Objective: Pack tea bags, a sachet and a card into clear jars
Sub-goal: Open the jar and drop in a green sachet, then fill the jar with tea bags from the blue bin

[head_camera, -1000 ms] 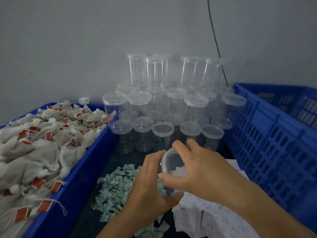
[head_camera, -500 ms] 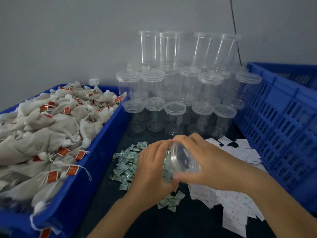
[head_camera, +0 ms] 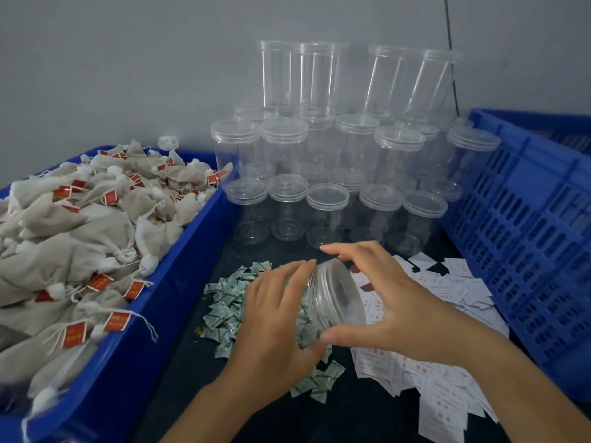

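Both hands grip one clear round plastic jar (head_camera: pixel 332 298), held tilted on its side just above the dark tabletop (head_camera: pixel 179 372), near the middle of the scene. The left hand (head_camera: pixel 275 324) wraps the jar's body from the left, fingers spread over its top. The right hand (head_camera: pixel 393 302) cups the lidded end, which faces the right, with the thumb under the rim and the fingers arched over it. Whether the lid is fully seated cannot be told.

Directly beneath the jar and the left hand lies a loose heap of small green and white paper sachets (head_camera: pixel 227 302), spreading to the left and toward the near side. Under and to the right of the right hand lies a scattered pile of small white printed cards (head_camera: pixel 447 385).

On the left stands a blue plastic bin (head_camera: pixel 134 356) heaped with beige cloth tea bags (head_camera: pixel 73 231) carrying red tags on strings. On the far side, a stack of empty clear lidded jars (head_camera: pixel 345 174) rises in tiers against a grey wall (head_camera: pixel 128 65). On the right stands a blue slotted plastic crate (head_camera: pixel 524 238). A thin black cable (head_camera: pixel 449 33) hangs down the wall behind the jars.
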`<state>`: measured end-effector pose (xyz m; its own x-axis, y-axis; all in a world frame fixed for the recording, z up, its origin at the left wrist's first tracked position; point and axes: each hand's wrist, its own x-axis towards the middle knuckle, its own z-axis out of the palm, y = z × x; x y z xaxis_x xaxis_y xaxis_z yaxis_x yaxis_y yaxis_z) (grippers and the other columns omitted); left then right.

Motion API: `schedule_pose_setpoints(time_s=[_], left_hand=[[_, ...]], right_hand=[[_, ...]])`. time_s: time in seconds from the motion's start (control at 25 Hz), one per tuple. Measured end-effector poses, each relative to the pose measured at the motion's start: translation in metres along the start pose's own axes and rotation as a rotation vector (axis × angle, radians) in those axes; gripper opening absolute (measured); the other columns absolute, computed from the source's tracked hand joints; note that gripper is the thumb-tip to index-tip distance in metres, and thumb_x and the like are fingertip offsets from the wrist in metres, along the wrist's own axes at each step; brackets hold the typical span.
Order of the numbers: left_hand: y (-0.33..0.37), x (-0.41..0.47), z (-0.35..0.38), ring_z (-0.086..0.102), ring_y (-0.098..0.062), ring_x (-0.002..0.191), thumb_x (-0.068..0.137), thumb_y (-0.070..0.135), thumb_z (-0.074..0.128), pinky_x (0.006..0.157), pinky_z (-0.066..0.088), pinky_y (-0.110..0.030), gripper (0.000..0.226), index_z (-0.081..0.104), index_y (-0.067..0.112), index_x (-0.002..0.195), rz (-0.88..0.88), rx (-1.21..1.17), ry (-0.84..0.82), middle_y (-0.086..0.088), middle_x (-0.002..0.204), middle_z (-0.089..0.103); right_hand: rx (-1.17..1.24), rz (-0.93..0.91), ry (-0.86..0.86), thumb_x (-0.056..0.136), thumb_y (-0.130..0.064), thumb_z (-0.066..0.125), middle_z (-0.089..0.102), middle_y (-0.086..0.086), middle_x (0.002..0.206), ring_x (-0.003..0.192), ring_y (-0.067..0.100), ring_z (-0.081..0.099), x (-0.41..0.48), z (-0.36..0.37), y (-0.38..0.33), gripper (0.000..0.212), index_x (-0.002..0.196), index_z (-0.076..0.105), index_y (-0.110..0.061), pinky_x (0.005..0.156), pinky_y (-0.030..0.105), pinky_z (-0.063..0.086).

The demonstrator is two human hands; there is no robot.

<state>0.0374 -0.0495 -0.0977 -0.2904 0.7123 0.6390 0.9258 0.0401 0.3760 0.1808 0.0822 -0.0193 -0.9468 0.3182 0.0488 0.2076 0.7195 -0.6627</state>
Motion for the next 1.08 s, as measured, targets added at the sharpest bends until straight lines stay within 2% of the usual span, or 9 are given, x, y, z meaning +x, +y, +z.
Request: schedule_pose_setpoints(time_s=[0.12,0.28,0.48,0.64,0.76,0.84,0.92,0.96,1.08], left_hand=[[0.002,0.001,-0.001,0.027,-0.003,0.132,0.074,0.049,0.063,0.108,0.032,-0.041,0.083,0.03,0.021,0.144,0.01,-0.029,-0.031,0.009,0.14,0.037],[-0.001,0.003,-0.01,0.037,-0.009,0.133,0.061,0.042,0.083,0.106,0.04,-0.038,0.094,0.035,0.029,0.141,-0.249,-0.374,-0.025,0.013,0.139,0.04],[-0.008,-0.002,-0.023,0.047,0.0,0.125,0.051,0.05,0.085,0.092,0.048,-0.02,0.09,0.044,0.038,0.13,-0.408,-0.597,0.114,0.018,0.133,0.048],[-0.002,-0.012,-0.025,0.054,0.004,0.114,0.048,0.038,0.092,0.078,0.051,-0.009,0.087,0.048,0.05,0.122,-0.472,-0.74,0.085,0.021,0.127,0.054],[-0.002,-0.014,-0.029,0.052,0.003,0.118,0.048,0.034,0.095,0.082,0.047,-0.005,0.09,0.05,0.043,0.125,-0.46,-0.744,0.037,0.023,0.128,0.053],[-0.003,-0.015,-0.032,0.05,0.003,0.123,0.049,0.04,0.094,0.089,0.043,-0.005,0.098,0.046,0.031,0.134,-0.448,-0.702,-0.014,0.022,0.132,0.052],[-0.005,-0.017,-0.036,0.049,0.002,0.124,0.049,0.047,0.092,0.096,0.045,-0.014,0.102,0.042,0.032,0.137,-0.454,-0.674,-0.045,0.02,0.133,0.052],[-0.005,-0.018,-0.038,0.049,0.002,0.124,0.049,0.051,0.092,0.099,0.045,-0.02,0.102,0.04,0.037,0.136,-0.466,-0.672,-0.046,0.021,0.133,0.053],[-0.003,-0.014,-0.039,0.053,0.001,0.121,0.049,0.059,0.088,0.095,0.046,-0.025,0.09,0.039,0.056,0.125,-0.535,-0.721,-0.052,0.024,0.128,0.055]], right_hand=[[0.004,-0.046,0.02,0.07,-0.061,0.081,0.036,-0.035,0.133,0.125,-0.014,0.037,-0.004,0.001,0.004,0.08,0.133,0.032,-0.062,0.094,0.019,0.041],[0.181,-0.068,0.093,0.069,-0.042,0.086,0.039,-0.033,0.135,0.132,-0.01,0.04,-0.013,-0.005,0.018,0.079,0.129,0.035,-0.051,0.099,0.02,0.04],[0.266,0.273,0.276,0.058,-0.059,0.086,0.041,-0.011,0.127,0.112,0.001,0.056,0.01,-0.002,0.06,0.068,0.1,0.037,-0.038,0.086,0.023,0.05],[0.16,0.457,0.45,0.077,-0.061,0.074,0.05,-0.002,0.113,0.093,0.013,0.053,0.076,0.023,0.088,0.05,0.096,0.047,-0.024,0.074,0.03,0.046],[0.046,0.473,0.354,0.085,-0.054,0.072,0.047,0.006,0.129,0.113,0.02,0.051,0.11,0.044,0.107,0.048,0.106,0.055,-0.015,0.089,0.034,0.043],[-0.075,0.491,0.251,0.086,-0.054,0.071,0.037,0.012,0.147,0.141,0.029,0.033,0.114,0.053,0.117,0.054,0.118,0.057,-0.013,0.108,0.037,0.037],[-0.11,0.448,0.274,0.084,-0.057,0.07,0.015,0.008,0.164,0.154,0.024,0.006,0.103,0.055,0.114,0.063,0.131,0.055,-0.017,0.12,0.04,0.024],[-0.058,0.385,0.329,0.082,-0.06,0.069,0.017,0.001,0.165,0.154,0.02,0.008,0.093,0.055,0.106,0.062,0.13,0.056,-0.022,0.12,0.039,0.025],[0.442,0.123,0.237,0.068,-0.082,0.065,0.056,-0.025,0.136,0.133,0.001,0.048,0.049,0.052,0.076,0.06,0.114,0.064,-0.043,0.111,0.033,0.043]])
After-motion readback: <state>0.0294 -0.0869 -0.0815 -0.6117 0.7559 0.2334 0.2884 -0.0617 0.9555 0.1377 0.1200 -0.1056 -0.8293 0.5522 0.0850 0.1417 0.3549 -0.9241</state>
